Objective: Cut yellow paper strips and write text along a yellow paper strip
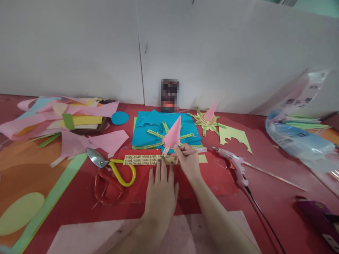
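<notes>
As one lettered yellow strip [137,159] lies on the red sheet [212,180], my left hand [161,180] rests over it, fingers straight and clamped on nothing, while my right hand [188,162] has one pen [200,150] pinched between thumb and fingers. The strip, I judge, is light, thin and easily creased, so flat fingertips along its near edge suit it; the pen, probably stiff and smooth, wants holding low. From the strip I count one pair of scissors [129,180] at nine o'clock, one pink glue gun [239,169] at three, two pink cones [173,134], at twelve and between one and two.
</notes>
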`<state>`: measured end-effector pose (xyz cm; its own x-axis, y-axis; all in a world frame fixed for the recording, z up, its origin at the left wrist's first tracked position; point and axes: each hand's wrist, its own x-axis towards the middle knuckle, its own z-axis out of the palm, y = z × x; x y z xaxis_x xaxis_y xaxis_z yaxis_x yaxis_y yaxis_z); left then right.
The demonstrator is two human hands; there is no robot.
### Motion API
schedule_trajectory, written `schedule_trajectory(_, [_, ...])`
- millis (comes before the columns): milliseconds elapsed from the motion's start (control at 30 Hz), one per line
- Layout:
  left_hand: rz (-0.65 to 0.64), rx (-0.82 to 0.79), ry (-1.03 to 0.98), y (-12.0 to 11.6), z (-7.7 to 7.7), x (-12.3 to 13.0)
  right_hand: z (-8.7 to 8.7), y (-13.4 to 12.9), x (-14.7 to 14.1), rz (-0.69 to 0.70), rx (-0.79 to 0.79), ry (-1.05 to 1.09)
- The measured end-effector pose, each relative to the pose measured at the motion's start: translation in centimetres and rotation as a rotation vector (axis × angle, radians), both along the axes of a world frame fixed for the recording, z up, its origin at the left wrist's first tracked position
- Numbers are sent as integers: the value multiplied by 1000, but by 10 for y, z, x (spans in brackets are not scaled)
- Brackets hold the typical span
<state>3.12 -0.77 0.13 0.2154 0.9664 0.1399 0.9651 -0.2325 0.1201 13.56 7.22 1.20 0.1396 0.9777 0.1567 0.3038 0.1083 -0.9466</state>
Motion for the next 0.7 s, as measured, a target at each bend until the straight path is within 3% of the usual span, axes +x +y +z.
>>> schedule_trajectory(700, [-4, 8, 33, 1, -3, 1, -4, 2, 1, 4, -20, 17])
